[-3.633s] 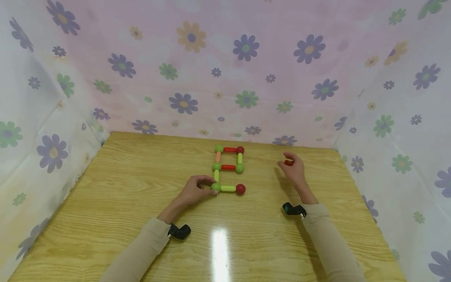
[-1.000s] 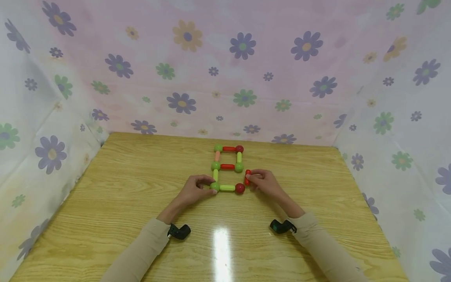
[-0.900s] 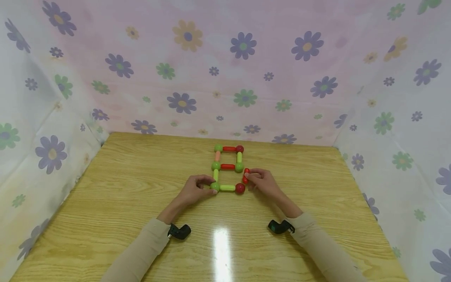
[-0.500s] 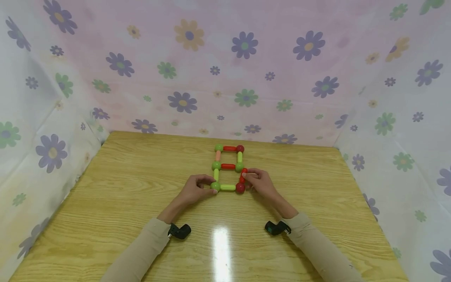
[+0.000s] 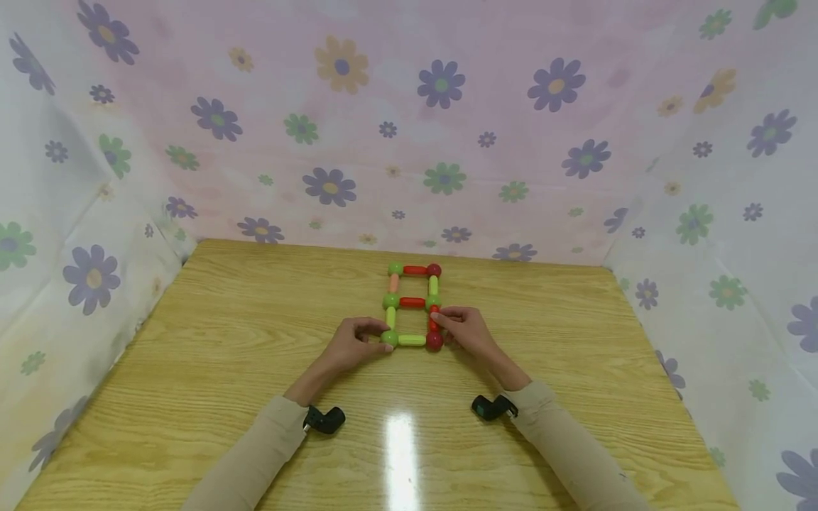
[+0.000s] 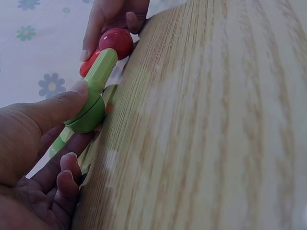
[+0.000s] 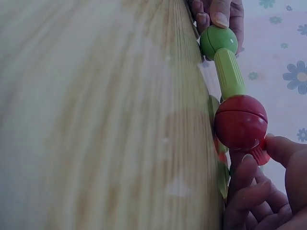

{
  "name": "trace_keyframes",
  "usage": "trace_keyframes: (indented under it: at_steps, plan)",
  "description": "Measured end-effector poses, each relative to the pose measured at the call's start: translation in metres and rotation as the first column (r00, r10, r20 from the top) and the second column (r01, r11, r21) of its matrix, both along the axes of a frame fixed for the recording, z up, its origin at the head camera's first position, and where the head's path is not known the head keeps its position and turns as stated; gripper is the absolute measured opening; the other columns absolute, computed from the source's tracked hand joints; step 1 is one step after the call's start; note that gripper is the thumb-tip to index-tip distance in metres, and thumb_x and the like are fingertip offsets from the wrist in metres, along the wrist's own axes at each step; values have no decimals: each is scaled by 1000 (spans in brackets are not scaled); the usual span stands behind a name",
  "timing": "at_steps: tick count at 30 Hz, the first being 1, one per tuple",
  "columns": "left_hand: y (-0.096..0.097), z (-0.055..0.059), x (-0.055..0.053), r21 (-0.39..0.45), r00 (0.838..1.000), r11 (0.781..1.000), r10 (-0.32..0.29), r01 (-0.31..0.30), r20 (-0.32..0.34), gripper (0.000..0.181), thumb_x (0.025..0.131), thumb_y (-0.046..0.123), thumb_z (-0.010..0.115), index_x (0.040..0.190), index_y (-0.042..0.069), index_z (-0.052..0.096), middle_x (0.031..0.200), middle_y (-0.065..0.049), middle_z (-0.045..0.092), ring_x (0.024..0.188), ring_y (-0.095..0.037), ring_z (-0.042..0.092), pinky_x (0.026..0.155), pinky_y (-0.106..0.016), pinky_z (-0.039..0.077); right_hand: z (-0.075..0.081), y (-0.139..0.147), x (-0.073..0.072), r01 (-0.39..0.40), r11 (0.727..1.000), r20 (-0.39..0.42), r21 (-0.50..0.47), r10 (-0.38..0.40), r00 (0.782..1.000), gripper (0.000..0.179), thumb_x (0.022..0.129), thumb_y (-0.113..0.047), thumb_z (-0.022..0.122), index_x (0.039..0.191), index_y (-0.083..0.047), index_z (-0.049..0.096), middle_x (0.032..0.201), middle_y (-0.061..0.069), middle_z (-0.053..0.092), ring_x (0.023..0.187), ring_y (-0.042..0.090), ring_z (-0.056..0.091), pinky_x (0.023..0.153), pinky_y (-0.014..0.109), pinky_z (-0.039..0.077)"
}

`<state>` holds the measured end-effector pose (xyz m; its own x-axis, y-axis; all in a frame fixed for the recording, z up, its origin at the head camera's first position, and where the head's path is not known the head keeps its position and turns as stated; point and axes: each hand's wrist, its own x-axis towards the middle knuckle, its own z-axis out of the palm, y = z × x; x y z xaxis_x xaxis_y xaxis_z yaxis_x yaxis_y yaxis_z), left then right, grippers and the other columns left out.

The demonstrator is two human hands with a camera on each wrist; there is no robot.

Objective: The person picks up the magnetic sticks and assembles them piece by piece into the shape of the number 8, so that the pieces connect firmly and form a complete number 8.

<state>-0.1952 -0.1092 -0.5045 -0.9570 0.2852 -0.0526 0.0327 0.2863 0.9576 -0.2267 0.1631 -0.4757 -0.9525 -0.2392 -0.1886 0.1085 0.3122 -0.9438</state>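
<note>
On the table lies a ladder-shaped frame of rods and balls, two squares joined. My left hand (image 5: 350, 348) pinches the green ball (image 6: 87, 115) at its near left corner between thumb and fingers. My right hand (image 5: 471, 333) pinches a red rod (image 5: 434, 324) on the near right side. This rod lies in line between the dark red ball (image 7: 241, 122) at the near right corner and the green ball (image 5: 433, 302) behind it. A yellow-green rod (image 7: 230, 74) joins the two near corner balls. Fingers partly cover the red rod.
The far square has a red rod (image 5: 415, 270) at the back and an orange rod (image 5: 393, 284) on its left. The wooden table (image 5: 255, 298) meets a flowered cloth (image 5: 294, 206) behind, with cloth at both sides. Each wrist carries a black camera (image 5: 327, 420).
My right hand has brought the red rod in from the right and lined it up along the frame's near right side. The left hand keeps its hold on the green ball.
</note>
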Motion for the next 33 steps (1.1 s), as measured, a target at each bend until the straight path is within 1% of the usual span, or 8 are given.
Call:
trace_keyframes:
  at_steps: [3,8,12,17,20,23,30,33]
  plan:
    - [0,1,1,-2,1000,1000,6,-6,0,31,85,15,84,114,8,74,109,-8,74,84,-16,53,69,-25,40,-1,-2,-1,8,1000,-7,7,-8,1000,36,101,-19,66,123,8,67,85,8,75,59,17,59,51,26,45]
    - [0,2,0,-10,1000,1000,5,-5,-2,31,85,15,84,114,8,75,109,-8,74,83,-16,53,69,-25,40,-17,-1,-7,46,999,-23,10,-46,999,36,100,-26,67,119,5,71,79,0,73,57,11,56,50,25,43]
    - [1,2,0,-13,1000,1000,2,-2,-4,31,85,16,84,114,9,75,110,-8,74,85,-16,54,70,-26,41,-23,-2,-9,68,997,-39,24,-67,997,36,100,-27,68,117,4,72,78,0,72,55,9,55,50,23,44]
    - [3,1,0,-7,1000,1000,0,0,2,33,85,15,84,115,7,74,112,-10,74,84,-17,52,70,-26,39,-24,-1,-9,91,995,-55,45,-89,995,34,99,-26,69,113,4,73,80,1,73,55,9,55,52,23,47]
    - [4,0,0,-6,1000,1000,2,-2,3,33,86,11,82,116,2,73,113,-15,73,84,-19,51,69,-26,38,-23,-1,-8,102,993,-62,55,-99,993,34,98,-27,70,112,4,74,78,1,71,54,9,53,51,22,46]
    - [5,0,0,-12,1000,1000,10,-10,4,32,86,8,81,115,0,72,112,-17,73,83,-20,51,69,-26,38,-23,0,-7,97,994,-61,58,-93,994,34,98,-28,70,112,3,74,76,0,70,52,9,51,51,23,44]
    - [3,2,2,-23,1000,1000,7,-7,-5,31,84,15,84,113,7,75,108,-8,74,79,-15,50,68,-25,38,-24,2,-7,99,993,-44,60,-97,994,33,97,-29,71,112,0,75,80,1,74,52,10,53,51,23,45]
    - [2,1,1,-28,1000,1000,3,-3,-5,32,84,16,85,113,8,75,109,-7,74,74,-15,47,66,-25,38,-24,2,-7,92,994,-48,56,-89,995,35,96,-29,72,113,2,75,81,1,74,54,9,54,51,23,45]
